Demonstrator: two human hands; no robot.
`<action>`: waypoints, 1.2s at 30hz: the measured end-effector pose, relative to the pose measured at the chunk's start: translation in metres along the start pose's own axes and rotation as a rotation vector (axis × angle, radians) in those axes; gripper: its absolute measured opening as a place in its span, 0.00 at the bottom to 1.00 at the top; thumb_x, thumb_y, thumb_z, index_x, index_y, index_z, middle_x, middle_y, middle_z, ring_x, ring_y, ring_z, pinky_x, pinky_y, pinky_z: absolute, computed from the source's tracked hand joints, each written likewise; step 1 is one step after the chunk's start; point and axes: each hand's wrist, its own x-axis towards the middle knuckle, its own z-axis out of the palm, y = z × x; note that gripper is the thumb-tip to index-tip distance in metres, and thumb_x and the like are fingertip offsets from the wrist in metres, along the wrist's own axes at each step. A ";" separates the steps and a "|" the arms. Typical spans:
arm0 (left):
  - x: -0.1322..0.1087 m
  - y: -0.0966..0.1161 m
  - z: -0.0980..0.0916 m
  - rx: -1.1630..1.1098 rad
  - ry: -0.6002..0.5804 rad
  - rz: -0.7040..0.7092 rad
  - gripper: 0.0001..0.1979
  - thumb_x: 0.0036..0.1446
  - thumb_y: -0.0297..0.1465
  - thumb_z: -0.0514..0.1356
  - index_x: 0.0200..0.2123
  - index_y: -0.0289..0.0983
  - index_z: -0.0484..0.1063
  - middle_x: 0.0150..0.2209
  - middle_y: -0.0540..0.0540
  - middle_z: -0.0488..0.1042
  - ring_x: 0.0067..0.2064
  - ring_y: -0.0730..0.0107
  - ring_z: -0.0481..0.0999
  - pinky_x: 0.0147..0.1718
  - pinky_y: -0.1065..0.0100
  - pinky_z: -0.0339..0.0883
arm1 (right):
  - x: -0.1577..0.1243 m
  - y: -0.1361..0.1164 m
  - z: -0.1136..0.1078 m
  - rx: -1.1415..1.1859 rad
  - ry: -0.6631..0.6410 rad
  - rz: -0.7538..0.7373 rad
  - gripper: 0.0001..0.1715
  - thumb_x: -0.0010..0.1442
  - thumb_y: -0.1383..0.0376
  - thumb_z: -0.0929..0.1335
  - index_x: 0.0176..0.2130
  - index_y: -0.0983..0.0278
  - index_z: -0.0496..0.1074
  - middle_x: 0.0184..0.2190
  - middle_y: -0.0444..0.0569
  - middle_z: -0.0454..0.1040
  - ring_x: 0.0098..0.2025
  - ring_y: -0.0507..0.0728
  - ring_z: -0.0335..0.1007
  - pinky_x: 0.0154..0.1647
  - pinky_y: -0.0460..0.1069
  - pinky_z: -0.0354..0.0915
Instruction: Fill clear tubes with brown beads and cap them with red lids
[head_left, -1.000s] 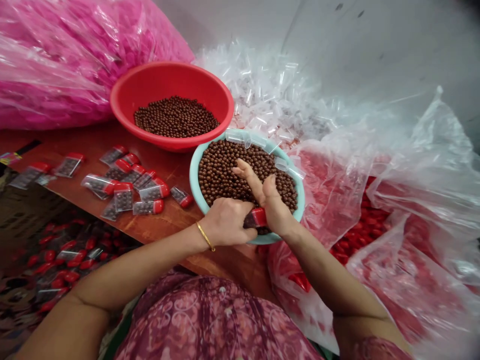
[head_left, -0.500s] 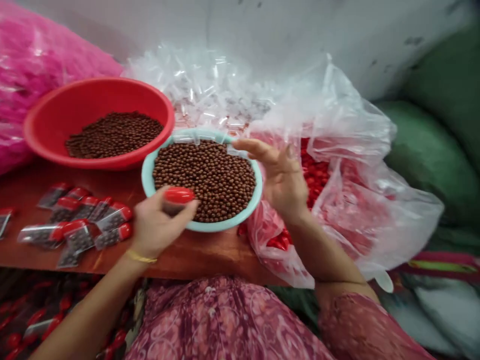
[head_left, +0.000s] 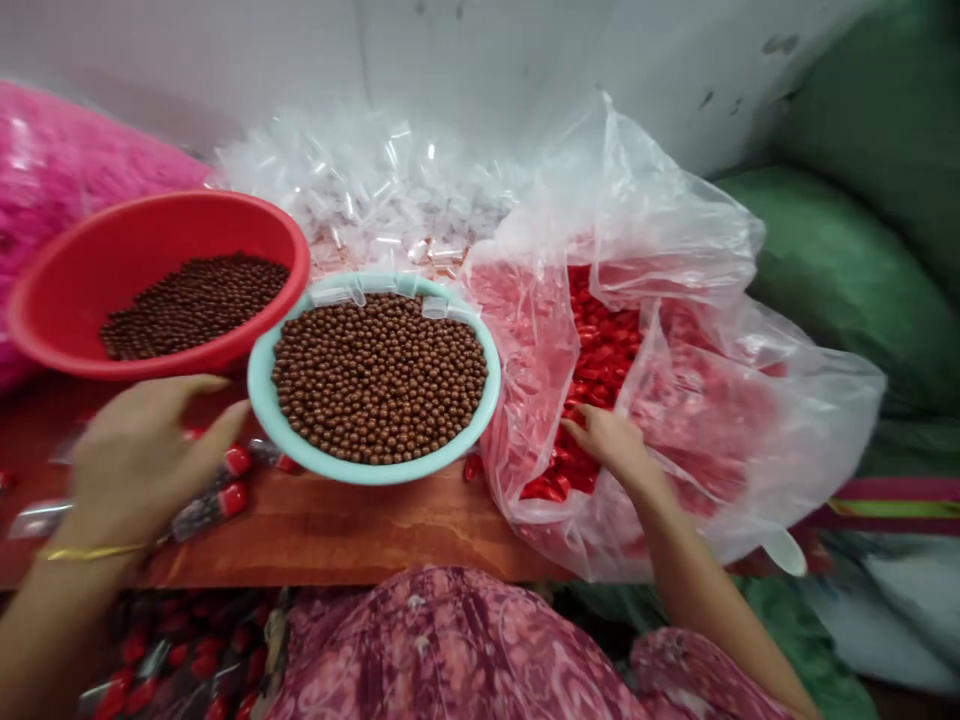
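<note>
My left hand (head_left: 142,450), with a gold bangle on the wrist, hovers with fingers spread over filled clear tubes with red caps (head_left: 225,492) on the wooden table (head_left: 337,530); it holds nothing. My right hand (head_left: 609,440) reaches into a clear plastic bag (head_left: 675,250) of loose red caps (head_left: 604,350), its fingers bunched down among them. Between my hands stands a teal bowl (head_left: 259,400) heaped with brown chocolate balls (head_left: 379,375).
A red basin (head_left: 150,225) part-filled with brown balls sits at the left, touching the teal bowl. Behind lies a heap of empty clear tubes (head_left: 375,190), a pink bag (head_left: 67,160) and green sacks (head_left: 862,280). More filled tubes lie below the table edge (head_left: 150,670).
My left hand has carried the capped tube left and let it go among the filled ones. My right hand has dropped from beside the bowl into the bag of red caps.
</note>
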 end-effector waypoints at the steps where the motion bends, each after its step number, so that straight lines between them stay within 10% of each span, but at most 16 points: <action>1: 0.009 0.024 -0.001 0.058 0.052 0.011 0.12 0.58 0.40 0.52 0.39 0.39 0.69 0.38 0.47 0.75 0.40 0.60 0.72 0.43 0.60 0.64 | 0.003 -0.002 0.001 0.005 0.012 -0.021 0.18 0.61 0.59 0.61 0.41 0.67 0.73 0.38 0.59 0.78 0.42 0.61 0.74 0.33 0.49 0.61; 7: 0.077 0.116 0.034 0.197 -0.089 0.348 0.13 0.61 0.27 0.48 0.41 0.36 0.72 0.38 0.42 0.75 0.42 0.63 0.72 0.41 0.66 0.65 | 0.013 0.007 0.024 0.151 0.194 0.005 0.20 0.59 0.58 0.63 0.44 0.70 0.68 0.36 0.60 0.77 0.37 0.62 0.75 0.32 0.51 0.62; 15: 0.194 0.140 0.071 0.263 -0.363 0.738 0.22 0.53 0.22 0.54 0.51 0.42 0.70 0.46 0.42 0.74 0.47 0.61 0.71 0.42 0.67 0.62 | 0.010 0.019 0.055 0.547 0.453 -0.060 0.29 0.54 0.44 0.58 0.36 0.65 0.69 0.27 0.56 0.77 0.25 0.61 0.71 0.30 0.54 0.64; 26: 0.160 0.093 0.043 0.145 -0.515 0.889 0.21 0.47 0.17 0.52 0.41 0.39 0.76 0.49 0.44 0.73 0.50 0.64 0.70 0.49 0.67 0.61 | 0.015 0.022 0.069 0.587 0.570 -0.087 0.35 0.53 0.39 0.57 0.34 0.65 0.71 0.19 0.51 0.73 0.23 0.60 0.69 0.31 0.54 0.63; 31: 0.116 0.077 0.024 0.230 -0.309 0.479 0.17 0.57 0.26 0.50 0.47 0.35 0.72 0.50 0.40 0.73 0.51 0.60 0.71 0.50 0.62 0.63 | 0.018 0.022 0.074 0.574 0.616 -0.105 0.37 0.53 0.37 0.55 0.33 0.65 0.71 0.23 0.54 0.75 0.24 0.60 0.69 0.29 0.53 0.62; 36: 0.100 0.094 0.030 0.308 -0.474 -0.044 0.37 0.56 0.54 0.42 0.34 0.28 0.76 0.35 0.32 0.77 0.42 0.47 0.76 0.38 0.60 0.68 | 0.016 0.021 0.071 0.578 0.574 -0.086 0.39 0.51 0.36 0.55 0.34 0.66 0.72 0.23 0.55 0.75 0.24 0.60 0.69 0.30 0.54 0.62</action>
